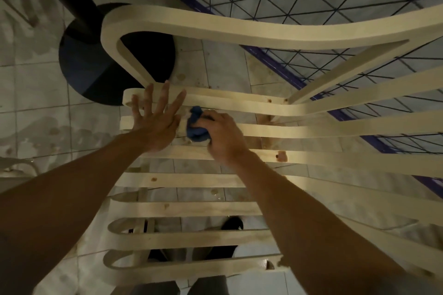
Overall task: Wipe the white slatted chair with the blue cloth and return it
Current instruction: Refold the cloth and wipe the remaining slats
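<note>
Gripping blue cloth (195, 128): right hand (224, 137) | left hand (155, 124) flat on chair (215, 208) | black base (91, 72) beyond

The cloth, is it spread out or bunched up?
Bunched up. The cloth shows as a crumpled wad gripped by the right hand on the chair.

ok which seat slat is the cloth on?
The slat passing under the left hand, near the seat's far edge: the right hand grips the blue cloth on it. Nearer slats carry no cloth.
</note>
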`<state>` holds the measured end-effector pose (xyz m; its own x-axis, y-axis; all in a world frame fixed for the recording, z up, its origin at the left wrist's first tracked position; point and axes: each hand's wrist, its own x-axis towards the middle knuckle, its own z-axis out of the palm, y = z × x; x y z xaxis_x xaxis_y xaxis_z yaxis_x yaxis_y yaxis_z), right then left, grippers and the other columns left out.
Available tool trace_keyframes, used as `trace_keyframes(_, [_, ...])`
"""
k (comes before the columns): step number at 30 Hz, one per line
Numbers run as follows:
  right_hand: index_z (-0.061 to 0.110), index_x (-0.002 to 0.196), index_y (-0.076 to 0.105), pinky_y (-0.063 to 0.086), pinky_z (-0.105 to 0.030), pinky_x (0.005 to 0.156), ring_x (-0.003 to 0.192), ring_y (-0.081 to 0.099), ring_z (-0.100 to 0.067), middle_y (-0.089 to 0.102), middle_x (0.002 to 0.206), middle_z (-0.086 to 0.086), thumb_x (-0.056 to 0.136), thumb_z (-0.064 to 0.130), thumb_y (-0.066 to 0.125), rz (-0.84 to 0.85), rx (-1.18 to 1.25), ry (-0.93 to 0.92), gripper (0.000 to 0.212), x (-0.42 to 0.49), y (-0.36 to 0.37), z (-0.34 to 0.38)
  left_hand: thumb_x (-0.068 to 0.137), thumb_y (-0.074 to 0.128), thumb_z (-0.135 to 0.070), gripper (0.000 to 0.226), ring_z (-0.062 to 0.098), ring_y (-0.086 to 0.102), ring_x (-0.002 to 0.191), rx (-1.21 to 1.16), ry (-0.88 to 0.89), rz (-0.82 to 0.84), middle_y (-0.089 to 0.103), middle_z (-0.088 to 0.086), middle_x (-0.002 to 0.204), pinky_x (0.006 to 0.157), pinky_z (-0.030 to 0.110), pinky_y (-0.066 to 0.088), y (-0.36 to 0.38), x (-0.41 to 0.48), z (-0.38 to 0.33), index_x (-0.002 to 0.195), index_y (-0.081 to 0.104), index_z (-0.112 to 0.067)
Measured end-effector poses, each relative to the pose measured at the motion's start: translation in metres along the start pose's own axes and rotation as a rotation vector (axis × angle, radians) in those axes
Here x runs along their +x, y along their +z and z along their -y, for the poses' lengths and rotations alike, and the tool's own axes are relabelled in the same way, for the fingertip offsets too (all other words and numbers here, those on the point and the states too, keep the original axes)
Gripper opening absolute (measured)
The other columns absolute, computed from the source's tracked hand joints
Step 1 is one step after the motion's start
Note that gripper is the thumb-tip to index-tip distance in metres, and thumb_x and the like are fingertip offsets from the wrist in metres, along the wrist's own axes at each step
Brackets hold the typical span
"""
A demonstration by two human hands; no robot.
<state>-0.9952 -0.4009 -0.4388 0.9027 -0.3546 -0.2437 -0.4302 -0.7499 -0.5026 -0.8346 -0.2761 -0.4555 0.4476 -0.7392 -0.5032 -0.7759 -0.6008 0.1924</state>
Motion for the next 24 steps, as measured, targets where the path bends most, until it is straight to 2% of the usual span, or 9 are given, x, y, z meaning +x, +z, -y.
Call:
trace_keyframes(2, [0.015, 0.121, 0.064, 0.046, -0.040, 0.095, 0.112, 0.055, -0.029, 0.058, 0.126, -0.004, 0.083, -0.003, 0.059, -0.011, 0.003, 0.006, 0.042, -0.010, -0.006, -0.025, 0.104, 0.016, -0.046, 0.062, 0.026, -0.038, 0.143, -0.002, 0.021, 0.000, -0.047, -0.012, 0.151, 0.111, 0.054, -0.025, 0.000, 0.000, 0.001, 0.146, -0.029, -0.049])
trace_keyframes(4, [0.002, 0.112, 0.059, 0.045, -0.030, 0.076, 0.085, 0.059, -0.024, 0.061, 0.094, -0.011, 0.088, -0.005, 0.052, -0.085, 0.218, 0.018, 0.026, -0.025, -0.020, -0.045, 0.104, 0.014, -0.046, 0.062, 0.027, -0.038, 0.143, 0.007, 0.021, -0.003, -0.046, -0.010, 0.152, 0.113, 0.057, -0.023, 0.001, -0.001, 0.001, 0.145, -0.032, -0.049])
trace_keyframes(7, [0.003, 0.106, 0.048, 0.023, -0.024, 0.059, 0.063, 0.038, -0.015, 0.041, 0.070, -0.005, 0.089, -0.007, 0.045, -0.257, 0.645, 0.273, 0.020, -0.052, -0.043, -0.070, 0.104, 0.012, -0.046, 0.060, 0.028, -0.038, 0.143, 0.007, 0.009, -0.001, -0.045, -0.008, 0.152, 0.114, 0.057, -0.023, 0.000, -0.002, -0.001, 0.142, -0.035, -0.049])
trace_keyframes(9, [0.002, 0.104, 0.055, 0.027, -0.028, 0.068, 0.072, 0.044, -0.021, 0.047, 0.074, -0.010, 0.089, -0.002, 0.050, -0.253, 0.444, 0.361, 0.016, -0.057, -0.050, -0.081, 0.105, 0.013, -0.046, 0.060, 0.028, -0.038, 0.143, 0.007, 0.007, 0.017, -0.044, -0.008, 0.153, 0.114, 0.056, -0.023, -0.003, -0.003, -0.004, 0.146, -0.031, -0.047])
trace_keyframes(11, [0.010, 0.112, 0.064, 0.039, -0.032, 0.087, 0.095, 0.053, -0.027, 0.060, 0.098, -0.011, 0.090, 0.002, 0.055, -0.135, 0.183, 0.348, 0.024, -0.063, -0.056, -0.082, 0.105, 0.014, -0.046, 0.060, 0.027, -0.038, 0.143, 0.005, 0.003, 0.021, -0.043, -0.007, 0.154, 0.115, 0.057, -0.021, -0.005, -0.006, -0.004, 0.150, -0.026, -0.044])
trace_keyframes(14, [0.023, 0.131, 0.058, 0.044, -0.044, 0.097, 0.116, 0.049, -0.030, 0.050, 0.132, -0.007, 0.088, 0.003, 0.055, -0.005, -0.057, 0.395, 0.048, -0.076, -0.059, -0.071, 0.102, 0.013, -0.052, 0.062, 0.030, -0.032, 0.146, 0.005, 0.026, -0.022, -0.035, -0.005, 0.159, 0.116, 0.059, -0.017, -0.010, -0.011, -0.009, 0.154, -0.019, -0.040])
trace_keyframes(17, [0.022, 0.133, 0.055, 0.048, -0.044, 0.092, 0.114, 0.049, -0.031, 0.044, 0.133, -0.007, 0.086, 0.004, 0.060, -0.067, -0.083, 0.448, 0.051, -0.087, -0.071, -0.063, 0.093, 0.008, -0.062, 0.070, 0.034, -0.026, 0.148, 0.045, 0.068, -0.069, -0.029, -0.003, 0.162, 0.116, 0.061, -0.015, -0.012, -0.012, -0.021, 0.154, -0.018, -0.038])
trace_keyframes(22, [0.015, 0.125, 0.059, 0.046, -0.044, 0.089, 0.110, 0.045, -0.034, 0.043, 0.127, -0.010, 0.084, 0.011, 0.066, -0.110, -0.403, 0.560, 0.041, -0.104, -0.091, -0.054, 0.090, 0.006, -0.068, 0.074, 0.036, -0.035, 0.143, 0.085, -0.005, 0.044, -0.049, -0.005, 0.150, 0.115, 0.066, -0.012, -0.004, -0.005, -0.029, 0.144, -0.037, -0.039])
trace_keyframes(24, [0.015, 0.124, 0.058, 0.042, -0.042, 0.091, 0.112, 0.043, -0.034, 0.045, 0.127, -0.011, 0.089, 0.014, 0.061, -0.019, -0.536, 0.599, 0.035, -0.109, -0.093, -0.053, 0.083, 0.000, -0.070, 0.075, 0.035, -0.038, 0.141, 0.058, 0.003, 0.077, -0.052, -0.006, 0.147, 0.114, 0.066, -0.014, -0.006, -0.006, -0.029, 0.140, -0.040, -0.040])
